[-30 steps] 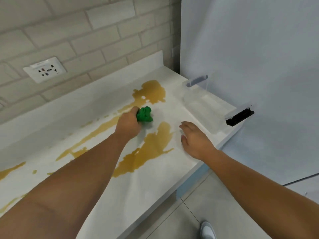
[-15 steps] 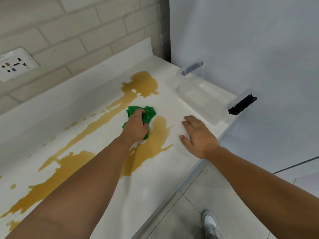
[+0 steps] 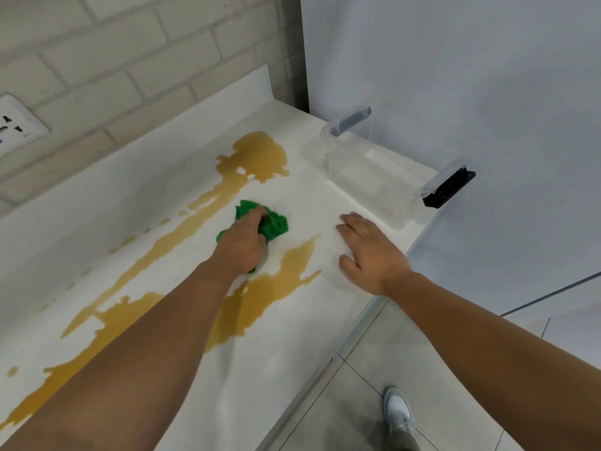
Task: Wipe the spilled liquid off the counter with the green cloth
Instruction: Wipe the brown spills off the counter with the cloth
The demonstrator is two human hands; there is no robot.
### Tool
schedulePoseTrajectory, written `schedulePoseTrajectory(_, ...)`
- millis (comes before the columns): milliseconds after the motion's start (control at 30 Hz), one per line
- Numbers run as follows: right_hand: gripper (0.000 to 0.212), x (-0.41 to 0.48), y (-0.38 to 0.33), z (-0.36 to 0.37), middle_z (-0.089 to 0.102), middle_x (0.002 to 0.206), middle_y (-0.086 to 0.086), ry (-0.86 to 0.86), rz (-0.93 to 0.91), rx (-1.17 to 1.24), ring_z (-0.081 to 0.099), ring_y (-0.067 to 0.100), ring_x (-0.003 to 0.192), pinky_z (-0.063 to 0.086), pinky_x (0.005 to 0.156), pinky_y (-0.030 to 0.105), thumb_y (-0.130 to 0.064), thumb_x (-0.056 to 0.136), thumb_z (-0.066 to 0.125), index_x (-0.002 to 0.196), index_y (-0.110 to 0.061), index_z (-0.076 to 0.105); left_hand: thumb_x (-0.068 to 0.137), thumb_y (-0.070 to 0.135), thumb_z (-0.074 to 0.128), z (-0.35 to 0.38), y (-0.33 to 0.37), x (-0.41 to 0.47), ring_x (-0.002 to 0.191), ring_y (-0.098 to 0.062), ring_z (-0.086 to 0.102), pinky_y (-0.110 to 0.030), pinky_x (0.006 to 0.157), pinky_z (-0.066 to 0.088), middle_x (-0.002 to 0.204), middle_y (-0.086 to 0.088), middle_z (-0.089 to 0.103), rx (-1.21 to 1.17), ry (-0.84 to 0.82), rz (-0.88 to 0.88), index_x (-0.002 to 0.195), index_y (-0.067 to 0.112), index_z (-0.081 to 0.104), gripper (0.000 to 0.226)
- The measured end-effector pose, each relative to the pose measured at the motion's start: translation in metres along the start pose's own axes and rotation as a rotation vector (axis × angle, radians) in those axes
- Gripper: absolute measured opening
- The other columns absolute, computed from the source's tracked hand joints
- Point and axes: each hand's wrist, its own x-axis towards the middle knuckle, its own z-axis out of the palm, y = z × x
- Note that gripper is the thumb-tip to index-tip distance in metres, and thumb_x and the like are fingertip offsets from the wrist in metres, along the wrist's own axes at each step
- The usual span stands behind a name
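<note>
The bench is running its front edge diagonally above the tiled floor, with bare white surface lying between that edge and the spilled liquid. Farther in, the left hand is curling its fingers around the bunched green cloth, holding it between two amber patches. The right hand is lying flat, fingers straight, near it on dry surface. Beyond, a clear container is sitting at the bench's right end.

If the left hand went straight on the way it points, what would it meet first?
Probably the clear container, after a stretch of bare counter; depth is unclear.
</note>
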Motion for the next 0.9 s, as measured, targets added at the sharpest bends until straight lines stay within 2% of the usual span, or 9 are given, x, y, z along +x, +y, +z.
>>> schedulePoseTrajectory(67, 0.08, -0.001, -0.001, -0.001, 0.015, 0.164, 0.002, 0.001, 0.003, 0.005, 0.004, 0.017, 0.152, 0.004, 0.122, 0.029, -0.054, 0.085, 0.019, 0.153, -0.014, 0.028, 0.101, 0.026, 0.037, 0.005, 0.012, 0.013, 0.146, -0.027, 0.024, -0.037, 0.118, 0.019, 0.161, -0.007, 0.023, 0.072, -0.014, -0.012, 0.156, 0.025, 0.018, 0.058)
schedulePoseTrajectory(133, 0.082, 0.0, 0.0, -0.001, 0.016, 0.164, 0.003, 0.003, 0.001, 0.006, 0.005, 0.018, 0.152, 0.004, 0.122, 0.029, -0.054, 0.084, 0.018, 0.154, -0.013, 0.028, 0.104, 0.039, 0.026, 0.012, 0.027, 0.028, 0.151, -0.025, 0.007, -0.044, 0.122, 0.004, 0.164, -0.007, 0.01, 0.183, -0.043, -0.007, 0.157, 0.025, 0.013, 0.056)
schedulePoseTrajectory(233, 0.084, 0.001, 0.001, 0.001, 0.016, 0.164, 0.004, -0.004, 0.007, 0.013, 0.006, 0.018, 0.152, 0.003, 0.123, 0.03, -0.055, 0.084, 0.019, 0.155, -0.011, 0.026, 0.106, 0.041, 0.018, 0.022, 0.048, 0.031, 0.152, -0.024, 0.004, -0.046, 0.122, 0.003, 0.165, -0.003, 0.009, 0.238, -0.095, 0.104, 0.156, 0.027, 0.019, 0.052)
schedulePoseTrajectory(400, 0.087, 0.0, 0.003, 0.003, 0.01, 0.165, 0.005, -0.025, 0.012, 0.026, 0.002, 0.016, 0.152, 0.002, 0.124, 0.031, -0.056, 0.084, 0.018, 0.157, -0.01, 0.015, 0.1, 0.05, 0.026, 0.029, 0.033, -0.006, 0.151, -0.019, 0.007, -0.04, 0.123, 0.005, 0.163, 0.001, 0.015, 0.228, -0.147, 0.392, 0.152, 0.032, 0.028, 0.055)
schedulePoseTrajectory(533, 0.086, -0.001, 0.003, 0.002, 0.006, 0.166, 0.002, -0.036, 0.012, -0.006, -0.002, 0.013, 0.152, 0.003, 0.124, 0.033, -0.057, 0.085, 0.016, 0.157, -0.01, 0.014, 0.102, 0.04, 0.045, 0.01, -0.012, 0.003, 0.15, -0.022, 0.017, -0.034, 0.122, 0.009, 0.16, -0.003, 0.023, 0.131, -0.015, 0.241, 0.147, 0.025, 0.041, 0.049)
schedulePoseTrajectory(633, 0.085, 0.0, 0.003, 0.004, 0.007, 0.166, 0.002, -0.029, 0.008, -0.037, -0.001, 0.014, 0.152, 0.005, 0.124, 0.034, -0.058, 0.086, 0.018, 0.157, -0.01, 0.017, 0.105, 0.036, 0.033, 0.005, -0.013, 0.03, 0.15, -0.031, 0.011, -0.044, 0.123, 0.01, 0.163, -0.012, 0.014, 0.267, 0.013, 0.035, 0.155, 0.02, 0.027, 0.053)
schedulePoseTrajectory(733, 0.085, 0.001, 0.004, 0.004, 0.007, 0.166, 0.002, -0.03, 0.006, -0.046, -0.001, 0.014, 0.152, 0.005, 0.124, 0.035, -0.059, 0.087, 0.018, 0.157, -0.01, 0.017, 0.105, 0.042, 0.021, 0.013, 0.013, 0.047, 0.15, -0.038, 0.001, -0.051, 0.121, 0.003, 0.164, -0.012, 0.006, 0.33, -0.011, -0.087, 0.157, 0.028, 0.016, 0.053)
schedulePoseTrajectory(800, 0.086, 0.001, 0.005, 0.003, 0.007, 0.166, 0.003, -0.035, 0.0, -0.039, 0.0, 0.015, 0.152, 0.005, 0.124, 0.034, -0.06, 0.087, 0.017, 0.156, -0.009, 0.018, 0.105, 0.045, 0.019, 0.022, 0.033, 0.048, 0.149, -0.04, -0.001, -0.051, 0.12, 0.0, 0.164, -0.013, 0.005, 0.323, -0.017, -0.041, 0.156, 0.033, 0.017, 0.052)
schedulePoseTrajectory(900, 0.087, 0.001, 0.005, 0.003, 0.01, 0.165, 0.004, -0.019, -0.004, -0.009, 0.003, 0.016, 0.152, 0.003, 0.124, 0.032, -0.061, 0.087, 0.016, 0.156, -0.008, 0.021, 0.105, 0.042, 0.025, 0.035, 0.058, 0.032, 0.151, -0.034, 0.002, -0.046, 0.122, 0.001, 0.164, -0.009, 0.009, 0.284, -0.054, 0.2, 0.153, 0.036, 0.026, 0.048)
